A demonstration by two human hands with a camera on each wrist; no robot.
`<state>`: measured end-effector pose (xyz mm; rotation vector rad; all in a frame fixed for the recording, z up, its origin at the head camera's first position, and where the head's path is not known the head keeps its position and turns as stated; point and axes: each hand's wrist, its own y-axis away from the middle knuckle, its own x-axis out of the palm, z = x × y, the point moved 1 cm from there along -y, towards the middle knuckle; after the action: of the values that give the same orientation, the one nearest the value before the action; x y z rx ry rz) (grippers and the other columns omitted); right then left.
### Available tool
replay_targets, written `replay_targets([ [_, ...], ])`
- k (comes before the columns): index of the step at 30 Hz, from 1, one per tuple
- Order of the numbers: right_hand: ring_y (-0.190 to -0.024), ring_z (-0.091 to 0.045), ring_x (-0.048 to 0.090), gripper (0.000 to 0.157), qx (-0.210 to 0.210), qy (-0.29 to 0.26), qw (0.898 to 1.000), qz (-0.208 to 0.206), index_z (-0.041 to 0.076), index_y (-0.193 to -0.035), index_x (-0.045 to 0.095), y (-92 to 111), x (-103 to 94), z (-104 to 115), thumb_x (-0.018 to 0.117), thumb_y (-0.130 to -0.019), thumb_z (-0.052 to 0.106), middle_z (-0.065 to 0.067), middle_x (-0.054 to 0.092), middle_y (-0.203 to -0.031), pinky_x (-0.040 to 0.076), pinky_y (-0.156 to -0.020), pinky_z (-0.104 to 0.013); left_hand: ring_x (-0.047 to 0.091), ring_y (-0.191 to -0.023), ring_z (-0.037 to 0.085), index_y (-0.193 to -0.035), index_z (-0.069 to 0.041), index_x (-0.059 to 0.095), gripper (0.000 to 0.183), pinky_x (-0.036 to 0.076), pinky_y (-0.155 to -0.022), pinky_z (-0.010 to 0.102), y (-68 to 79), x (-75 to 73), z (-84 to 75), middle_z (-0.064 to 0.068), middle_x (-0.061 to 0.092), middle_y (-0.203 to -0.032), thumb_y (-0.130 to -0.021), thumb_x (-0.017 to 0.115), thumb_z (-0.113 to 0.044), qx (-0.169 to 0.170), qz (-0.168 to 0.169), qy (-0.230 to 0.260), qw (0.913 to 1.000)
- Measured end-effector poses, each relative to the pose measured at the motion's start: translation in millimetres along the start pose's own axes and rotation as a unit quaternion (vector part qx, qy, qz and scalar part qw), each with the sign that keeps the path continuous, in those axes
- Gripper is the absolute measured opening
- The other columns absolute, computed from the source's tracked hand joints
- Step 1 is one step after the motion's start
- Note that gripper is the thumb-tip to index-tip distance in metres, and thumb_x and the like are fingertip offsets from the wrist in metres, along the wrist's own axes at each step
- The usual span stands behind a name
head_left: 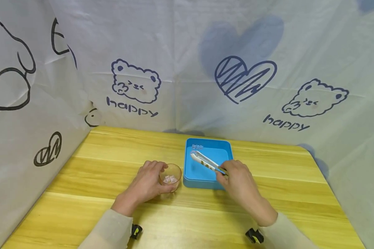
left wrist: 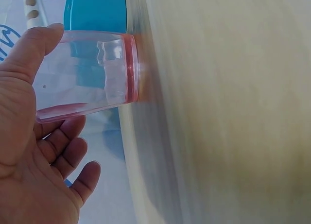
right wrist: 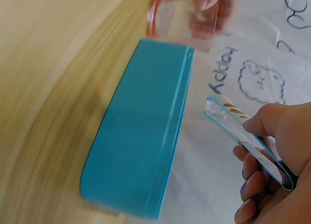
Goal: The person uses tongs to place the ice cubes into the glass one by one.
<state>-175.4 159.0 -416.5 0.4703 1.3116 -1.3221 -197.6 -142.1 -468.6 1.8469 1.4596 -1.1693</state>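
My left hand [head_left: 148, 183] grips a clear, pink-tinted cup [head_left: 170, 169] from its left side, thumb and fingers around the wall. Small clear cubes [head_left: 169, 179] lie in its bottom, and the cup stands on the table. To its right is an open blue box [head_left: 191, 181]. My right hand [head_left: 238, 178] pinches white tongs [head_left: 207, 162] with brown spots over the box. Between the tong tips a clear cube [right wrist: 210, 106] shows in the right wrist view. More clear cubes [head_left: 199, 147] lie at the box's back left corner.
The wood-grain table [head_left: 118, 145] carries the box and cup. White cloth [head_left: 180, 62] printed with bears, hearts and "happy" hangs behind the table and along its sides. The cup stands close to the box's left wall [head_left: 185, 166].
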Motion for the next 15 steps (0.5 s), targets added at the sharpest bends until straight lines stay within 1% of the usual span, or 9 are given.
replay_targets([
  [4,-0.076,-0.018,0.056,0.014,-0.030,-0.010,0.999,-0.010,0.005,-0.092,0.071,4.1,0.6,11.8,0.083,-0.090,0.013,-0.004,0.067,-0.084,0.051,-0.074,-0.040,0.054,-0.118,0.026,-0.132,-0.008,0.065,0.076,0.044,-0.103,0.047,-0.5,-0.6,-0.8,0.005,0.068,-0.120,-0.078,0.089,-0.056,0.000,0.003,-0.013,0.9999],
  [9,-0.074,-0.015,0.054,0.016,-0.070,-0.016,0.997,-0.013,0.008,-0.087,0.068,9.3,3.5,23.8,0.084,-0.089,0.013,0.002,0.062,-0.078,0.049,-0.071,-0.035,0.055,-0.116,0.027,-0.131,-0.008,0.066,0.076,0.044,-0.098,0.046,-0.5,-4.0,-4.3,0.005,0.068,-0.119,-0.079,0.088,-0.058,0.006,-0.001,-0.040,0.9992],
  [12,-0.073,-0.013,0.052,0.019,-0.085,-0.018,0.996,-0.016,0.010,-0.084,0.066,12.1,6.0,28.5,0.085,-0.087,0.013,0.005,0.059,-0.076,0.047,-0.069,-0.033,0.056,-0.115,0.027,-0.130,-0.007,0.066,0.076,0.044,-0.097,0.045,-0.4,-5.9,-6.2,0.006,0.069,-0.118,-0.079,0.087,-0.059,0.011,-0.004,-0.051,0.9986],
  [15,-0.073,-0.013,0.053,0.020,-0.100,-0.020,0.994,-0.026,0.010,-0.084,0.066,13.9,8.4,31.4,0.085,-0.085,0.013,0.005,0.059,-0.075,0.047,-0.069,-0.032,0.056,-0.115,0.027,-0.130,-0.007,0.066,0.076,0.045,-0.096,0.045,-0.2,-6.7,-7.2,0.006,0.069,-0.119,-0.079,0.086,-0.060,0.013,-0.004,-0.054,0.9984],
])
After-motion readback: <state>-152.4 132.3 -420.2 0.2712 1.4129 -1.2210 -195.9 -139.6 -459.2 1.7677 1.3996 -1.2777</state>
